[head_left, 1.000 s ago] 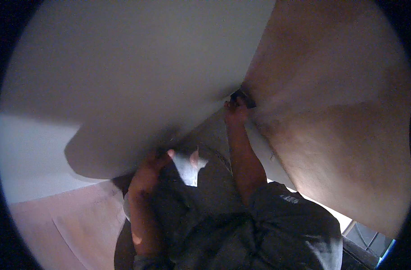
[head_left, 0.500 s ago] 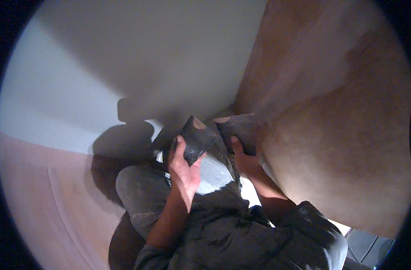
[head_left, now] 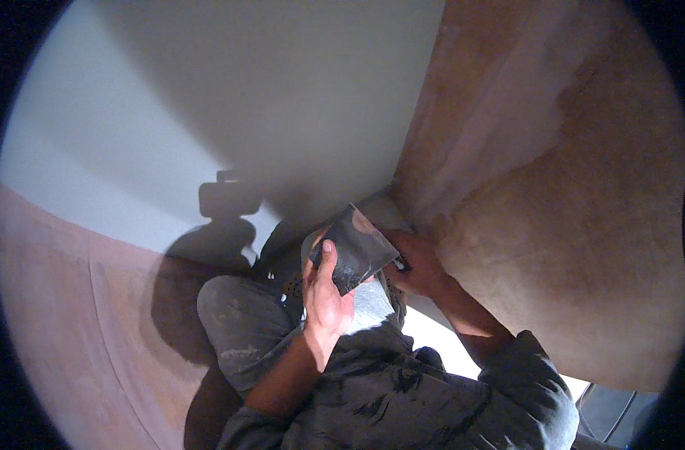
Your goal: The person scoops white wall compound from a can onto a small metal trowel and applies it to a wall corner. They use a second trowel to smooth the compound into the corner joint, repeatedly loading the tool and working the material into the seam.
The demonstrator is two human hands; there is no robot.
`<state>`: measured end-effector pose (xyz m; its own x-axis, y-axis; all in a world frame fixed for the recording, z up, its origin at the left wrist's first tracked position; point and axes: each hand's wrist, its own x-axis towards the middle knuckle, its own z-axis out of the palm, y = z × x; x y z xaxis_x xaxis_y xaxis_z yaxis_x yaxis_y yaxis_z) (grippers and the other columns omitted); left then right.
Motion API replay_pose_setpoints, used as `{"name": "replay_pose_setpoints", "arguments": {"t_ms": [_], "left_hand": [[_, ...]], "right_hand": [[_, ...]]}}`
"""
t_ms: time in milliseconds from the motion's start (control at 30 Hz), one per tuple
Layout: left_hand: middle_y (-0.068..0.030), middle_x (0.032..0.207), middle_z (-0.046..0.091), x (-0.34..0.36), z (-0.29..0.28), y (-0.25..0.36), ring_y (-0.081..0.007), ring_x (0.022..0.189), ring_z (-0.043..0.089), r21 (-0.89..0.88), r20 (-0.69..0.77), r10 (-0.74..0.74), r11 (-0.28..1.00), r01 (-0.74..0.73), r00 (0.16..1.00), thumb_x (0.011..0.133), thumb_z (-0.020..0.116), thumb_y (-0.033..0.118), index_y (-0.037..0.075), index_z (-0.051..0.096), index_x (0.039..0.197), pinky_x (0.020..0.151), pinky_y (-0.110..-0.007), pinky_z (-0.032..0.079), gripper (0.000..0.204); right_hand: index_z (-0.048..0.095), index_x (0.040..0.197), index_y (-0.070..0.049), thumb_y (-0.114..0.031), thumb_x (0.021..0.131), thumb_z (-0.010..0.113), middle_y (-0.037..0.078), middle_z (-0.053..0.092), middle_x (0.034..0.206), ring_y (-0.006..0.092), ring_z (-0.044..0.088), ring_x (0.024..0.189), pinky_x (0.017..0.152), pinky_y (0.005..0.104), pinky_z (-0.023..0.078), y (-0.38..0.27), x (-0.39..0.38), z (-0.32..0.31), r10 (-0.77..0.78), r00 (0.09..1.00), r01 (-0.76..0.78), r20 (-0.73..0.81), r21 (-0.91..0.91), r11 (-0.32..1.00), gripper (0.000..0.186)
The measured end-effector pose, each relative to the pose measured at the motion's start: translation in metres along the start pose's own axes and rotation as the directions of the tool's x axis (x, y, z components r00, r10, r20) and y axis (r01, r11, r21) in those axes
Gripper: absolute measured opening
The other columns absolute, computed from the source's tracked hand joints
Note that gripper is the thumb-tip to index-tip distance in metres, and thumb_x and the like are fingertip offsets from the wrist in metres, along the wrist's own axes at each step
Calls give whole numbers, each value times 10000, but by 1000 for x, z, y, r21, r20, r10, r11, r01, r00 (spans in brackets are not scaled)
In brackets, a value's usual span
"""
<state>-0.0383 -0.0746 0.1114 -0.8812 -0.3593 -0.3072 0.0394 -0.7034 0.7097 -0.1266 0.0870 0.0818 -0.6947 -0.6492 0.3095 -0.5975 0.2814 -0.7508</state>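
Note:
A dark grey, roughly square sheet that looks like sandpaper (head_left: 361,251) is tilted up in front of my lap, with a tan patch at its upper corner. My left hand (head_left: 329,300) grips it from the lower left, thumb across its face and fingers behind. At the sheet's right edge is my right hand (head_left: 421,264), its fingers curled and partly hidden by the sheet. A small dark and pale bit shows at those fingers, too small to name. The second dark sheet seen earlier cannot be made out separately now.
A pale wall (head_left: 320,90) rises ahead, meeting a brown, patchy panel (head_left: 552,247) close to my right arm. A pinkish-brown curved surface (head_left: 65,300) lies at the left. My bent knee (head_left: 233,315) is left of my hands. Dark cables (head_left: 608,420) hang at lower right.
My left hand has moved slightly right with its sheet. My right hand has come up beside that sheet; the second dark sheet it held is no longer visible as a separate piece.

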Motion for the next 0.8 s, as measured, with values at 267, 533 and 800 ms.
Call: {"name": "replay_pose_setpoints", "arguments": {"t_ms": [267,533,800], "left_hand": [[-115,1171,622,17,-29,39,-233,1000,600,659,10,297,716,-230,955,965,601,344,-2,550,1254,892,-352,468,453],[-174,1108,665,13,-13,65,-230,1053,603,797,196,381,474,-374,903,997,520,201,-59,598,1181,955,-318,424,328],[-181,1134,664,3,-2,64,-262,1081,611,843,152,358,440,-310,921,995,519,186,-47,598,1194,965,-335,425,316]], "right_hand": [[482,1423,-278,-59,831,544,85,530,1391,331,568,1166,993,480,453,16,6,-55,-201,976,215,80,-290,932,634],[539,1347,-428,-233,806,552,-52,466,1463,237,504,1186,941,448,444,-11,17,-46,-363,854,520,374,-563,643,576],[510,1365,-444,-215,803,552,-63,442,1485,228,508,1192,915,459,417,-16,26,-41,-328,842,529,428,-534,660,608]]}}
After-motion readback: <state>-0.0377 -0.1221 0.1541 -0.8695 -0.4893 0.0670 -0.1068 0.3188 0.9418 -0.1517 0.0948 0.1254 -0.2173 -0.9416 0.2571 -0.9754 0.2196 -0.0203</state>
